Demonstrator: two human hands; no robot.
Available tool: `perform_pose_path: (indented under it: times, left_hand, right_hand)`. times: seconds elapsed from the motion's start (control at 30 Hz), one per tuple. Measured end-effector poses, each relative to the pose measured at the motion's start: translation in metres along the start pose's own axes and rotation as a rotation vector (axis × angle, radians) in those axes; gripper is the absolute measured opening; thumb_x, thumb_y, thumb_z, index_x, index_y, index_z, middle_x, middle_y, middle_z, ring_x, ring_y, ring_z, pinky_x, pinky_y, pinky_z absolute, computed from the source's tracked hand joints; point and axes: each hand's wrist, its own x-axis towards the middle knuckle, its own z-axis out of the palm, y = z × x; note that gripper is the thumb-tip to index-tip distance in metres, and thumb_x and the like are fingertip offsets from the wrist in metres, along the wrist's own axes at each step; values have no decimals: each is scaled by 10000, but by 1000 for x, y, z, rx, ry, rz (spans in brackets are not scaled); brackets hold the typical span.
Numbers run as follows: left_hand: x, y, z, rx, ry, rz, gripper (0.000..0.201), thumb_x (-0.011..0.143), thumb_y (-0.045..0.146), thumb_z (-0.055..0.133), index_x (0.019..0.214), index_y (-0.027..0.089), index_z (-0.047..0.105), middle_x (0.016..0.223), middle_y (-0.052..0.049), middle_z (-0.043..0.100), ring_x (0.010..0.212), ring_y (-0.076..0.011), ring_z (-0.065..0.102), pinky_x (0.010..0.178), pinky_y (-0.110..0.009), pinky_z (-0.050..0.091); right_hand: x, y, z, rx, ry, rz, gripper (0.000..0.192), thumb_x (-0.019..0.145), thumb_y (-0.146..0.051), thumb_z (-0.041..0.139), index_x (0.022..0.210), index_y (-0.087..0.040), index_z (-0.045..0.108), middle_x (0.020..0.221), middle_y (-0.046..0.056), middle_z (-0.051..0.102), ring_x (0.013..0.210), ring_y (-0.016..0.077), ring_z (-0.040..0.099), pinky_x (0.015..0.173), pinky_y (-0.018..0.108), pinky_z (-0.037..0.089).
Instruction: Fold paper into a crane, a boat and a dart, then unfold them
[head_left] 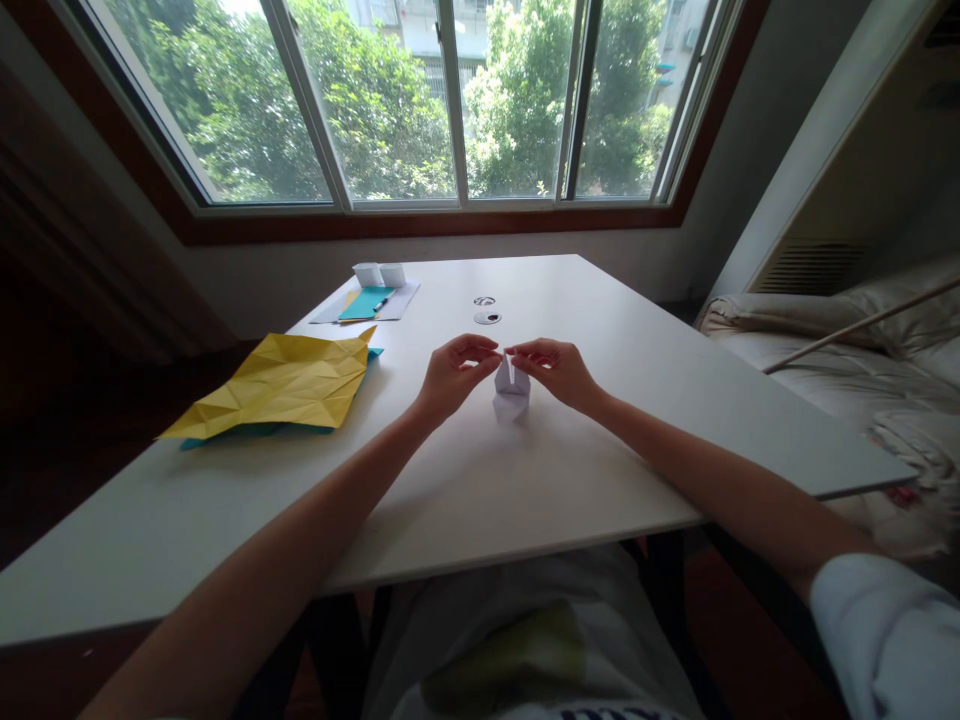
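A small white folded paper piece (511, 400) stands upright over the table, near its middle. My left hand (456, 372) pinches its top from the left, thumb and forefinger closed at the tip. From the other side, my right hand (559, 368) grips the same top edge between thumb and fingertips. A narrow slit shows between the paper's two upper flaps. Whether its base touches the tabletop I cannot tell.
Creased yellow paper (289, 385) lies over teal paper (259, 432) at the left. Farther back are white folded boxes (379, 274), a teal sheet (366, 303) and a pen (384, 300). Two round discs (487, 317) sit on the white table (600, 480).
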Motion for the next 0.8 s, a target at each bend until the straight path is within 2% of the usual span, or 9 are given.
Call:
perform_pose_path:
  times: [0.17, 0.4, 0.53, 0.63, 0.73, 0.8]
  left_hand:
    - [1, -5, 1, 141, -6, 47, 254, 667, 359, 694, 811, 152, 661, 839, -61, 673, 728, -154, 587, 648, -272, 454]
    - [1, -9, 2, 136, 0, 79, 207, 665, 345, 696, 734, 154, 656, 731, -27, 655, 695, -149, 581, 636, -264, 442]
    - [1, -10, 1, 129, -6, 83, 201, 675, 337, 689, 746, 152, 652, 739, -26, 654, 704, -147, 585, 652, -266, 443]
    - [1, -9, 0, 136, -7, 67, 231, 678, 348, 683, 792, 150, 652, 772, -38, 653, 730, -154, 588, 642, -260, 441]
    - [-1, -7, 2, 186, -82, 11, 307, 652, 355, 701, 881, 153, 662, 809, -50, 660, 769, -171, 590, 614, -249, 428]
    - [-2, -7, 3, 236, -164, -20, 282, 655, 360, 696, 845, 152, 681, 786, -48, 669, 749, -172, 588, 614, -251, 420]
  right_hand:
    - [0, -1, 1, 41, -10, 1, 269, 733, -378, 637, 909, -180, 682, 777, 41, 681, 705, 145, 612, 656, 280, 495]
    - [1, 0, -1, 47, -33, -21, 240, 772, -368, 597, 919, -194, 668, 872, 40, 685, 751, 148, 623, 696, 293, 508]
    - [1, -5, -6, -10, -86, -104, 255, 816, -316, 546, 1026, -206, 639, 905, 37, 677, 800, 148, 624, 717, 290, 516]
    - [2, -11, -11, -110, -112, -201, 225, 824, -268, 532, 1009, -205, 642, 925, 42, 671, 785, 141, 619, 710, 286, 516]
    - [2, -14, -14, -164, -135, -268, 204, 823, -233, 526, 989, -202, 641, 929, 43, 665, 762, 132, 613, 697, 279, 515]
    - [2, -15, -16, -180, -138, -287, 198, 821, -218, 525, 984, -200, 636, 922, 43, 661, 762, 132, 612, 696, 277, 512]
